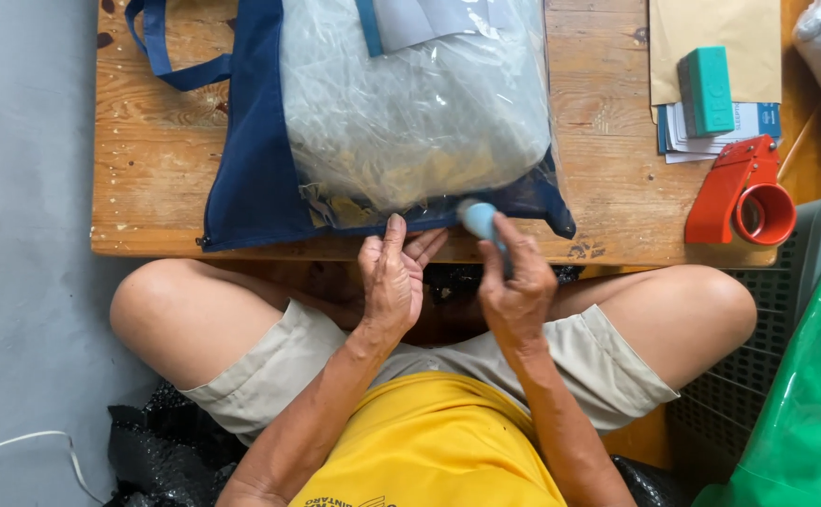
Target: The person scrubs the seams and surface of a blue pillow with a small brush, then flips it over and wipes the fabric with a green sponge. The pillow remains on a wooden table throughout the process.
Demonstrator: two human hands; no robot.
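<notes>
I sat cross-legged at the low wooden surface (pixel 147 141) with a navy fabric bag (pixel 251 160) lying flat in front of me. A clear plastic package (pixel 410 103) of folded yellowish material lay on top of the bag. My left hand (pixel 391 282) pressed its thumb and fingertips against the near edge of the bag, fingers partly spread, gripping nothing that I could see. My right hand (pixel 515 282) was curled closed around a small light-blue tool (pixel 479 220), whose rounded tip touched the bag's near edge just beside the left fingertips. To the right on the surface lay an orange tape dispenser (pixel 744 192), a teal block (pixel 708 89) on some papers, and a brown envelope (pixel 715 33). A green plastic bag (pixel 809 394) sat near my right knee.
</notes>
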